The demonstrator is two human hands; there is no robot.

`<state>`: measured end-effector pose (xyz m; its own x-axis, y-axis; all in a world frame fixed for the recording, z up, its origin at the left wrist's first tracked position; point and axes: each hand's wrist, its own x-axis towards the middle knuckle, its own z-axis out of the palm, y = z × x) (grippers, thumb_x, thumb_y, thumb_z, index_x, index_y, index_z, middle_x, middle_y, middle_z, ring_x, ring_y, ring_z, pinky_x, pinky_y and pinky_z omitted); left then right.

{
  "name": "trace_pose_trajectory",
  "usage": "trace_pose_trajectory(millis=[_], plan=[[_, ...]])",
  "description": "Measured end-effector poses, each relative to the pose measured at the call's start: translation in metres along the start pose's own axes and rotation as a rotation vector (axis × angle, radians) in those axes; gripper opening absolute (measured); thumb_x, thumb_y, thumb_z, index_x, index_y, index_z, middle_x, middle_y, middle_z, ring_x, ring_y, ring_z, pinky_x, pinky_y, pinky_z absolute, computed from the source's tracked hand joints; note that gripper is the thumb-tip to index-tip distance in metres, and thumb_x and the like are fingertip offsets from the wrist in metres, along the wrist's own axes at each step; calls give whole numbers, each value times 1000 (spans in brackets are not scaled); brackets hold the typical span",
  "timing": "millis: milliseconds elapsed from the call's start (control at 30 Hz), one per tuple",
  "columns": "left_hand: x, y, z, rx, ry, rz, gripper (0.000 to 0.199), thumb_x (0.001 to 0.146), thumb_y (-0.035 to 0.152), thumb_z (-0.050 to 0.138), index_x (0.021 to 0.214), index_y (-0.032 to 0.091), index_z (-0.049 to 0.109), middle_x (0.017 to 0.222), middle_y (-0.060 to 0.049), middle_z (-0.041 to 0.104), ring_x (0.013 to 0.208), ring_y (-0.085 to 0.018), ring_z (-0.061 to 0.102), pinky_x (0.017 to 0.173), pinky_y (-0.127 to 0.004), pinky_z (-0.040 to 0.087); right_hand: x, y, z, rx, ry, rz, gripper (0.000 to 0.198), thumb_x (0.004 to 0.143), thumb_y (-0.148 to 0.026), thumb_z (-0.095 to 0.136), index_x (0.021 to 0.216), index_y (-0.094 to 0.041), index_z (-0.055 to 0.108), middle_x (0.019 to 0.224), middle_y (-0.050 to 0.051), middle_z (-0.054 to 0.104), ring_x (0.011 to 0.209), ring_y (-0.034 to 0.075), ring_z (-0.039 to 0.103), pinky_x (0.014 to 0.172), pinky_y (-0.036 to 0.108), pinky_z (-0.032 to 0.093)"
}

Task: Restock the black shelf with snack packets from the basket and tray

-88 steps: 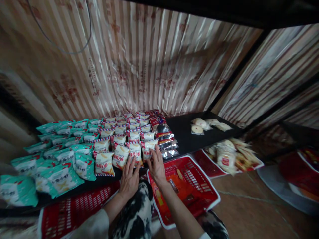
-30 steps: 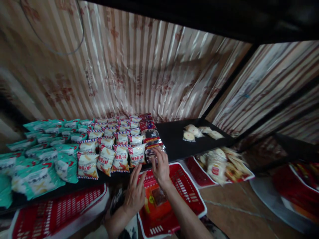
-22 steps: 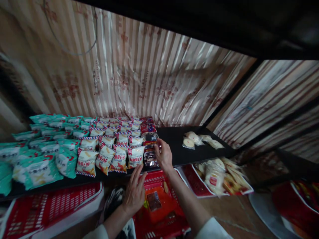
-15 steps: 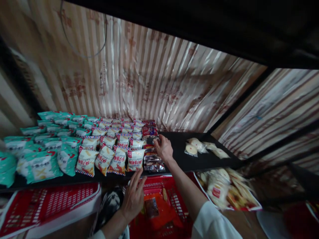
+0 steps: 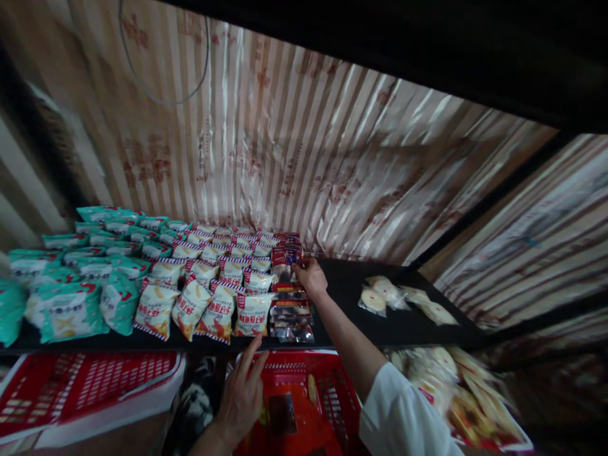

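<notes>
My right hand (image 5: 310,277) reaches to the row of dark red snack packets (image 5: 286,255) on the black shelf, thumb and fingers closed on a packet toward the back of that row. My left hand (image 5: 242,392) holds nothing, its fingers stretched apart just below the shelf's front edge. Nearest to its fingertips is a white snack bag (image 5: 251,313) with red print. Several rows of these white bags stand left of the dark packets, and teal snack bags (image 5: 71,310) fill the far left.
Below the shelf, a red basket (image 5: 354,386) holds orange-red packaging. Another red basket (image 5: 95,380) is at lower left. Clear-wrapped pale round items (image 5: 373,299) lie on the shelf's right part. A container of bagged food (image 5: 468,405) stands lower right. Striped sheeting (image 5: 285,126) hangs behind.
The view has shifted slightly. My right hand's fingers have drawn together at the dark red packets. My left hand has moved a little down and left, still open.
</notes>
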<state>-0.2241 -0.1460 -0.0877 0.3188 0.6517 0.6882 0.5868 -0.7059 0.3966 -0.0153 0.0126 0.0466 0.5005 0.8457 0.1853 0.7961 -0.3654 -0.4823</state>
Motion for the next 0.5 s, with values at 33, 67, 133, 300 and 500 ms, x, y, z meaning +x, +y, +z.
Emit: trace_pose_trajectory(millis=[33,67,133,300,500], plan=[[0,0,0,7,-2,-15,47,83,5,35,125,17,51,134,-14,50,123,-20,49,92,-31,52,1,2,1,13,32,-4,35,76,-45,55,98,-18,63,98,12,65,94,26,60,77,34,44],[-1,0,1,13,-1,-28,47,83,5,35,125,18,51,133,-13,51,122,-19,50,92,-31,52,2,4,1,27,69,-15,32,76,-43,55,93,-18,64,97,12,64,94,26,59,78,34,44],[-1,0,2,22,10,-36,46,83,6,35,125,18,51,132,-13,52,120,-19,52,91,-30,52,3,5,0,60,131,-54,26,75,-40,55,85,-19,64,97,12,64,94,26,58,80,35,43],[0,3,2,9,28,-9,43,85,6,34,123,17,50,132,-15,51,118,-18,54,90,-30,53,0,4,-6,299,128,-129,22,77,-41,50,83,-21,58,81,4,63,81,22,59,75,33,43],[15,14,1,-35,47,-22,40,85,4,33,118,18,53,129,-14,53,114,-16,57,88,-28,54,17,15,-10,676,172,-113,32,77,-51,49,87,-20,53,68,-1,59,64,18,57,63,30,44]])
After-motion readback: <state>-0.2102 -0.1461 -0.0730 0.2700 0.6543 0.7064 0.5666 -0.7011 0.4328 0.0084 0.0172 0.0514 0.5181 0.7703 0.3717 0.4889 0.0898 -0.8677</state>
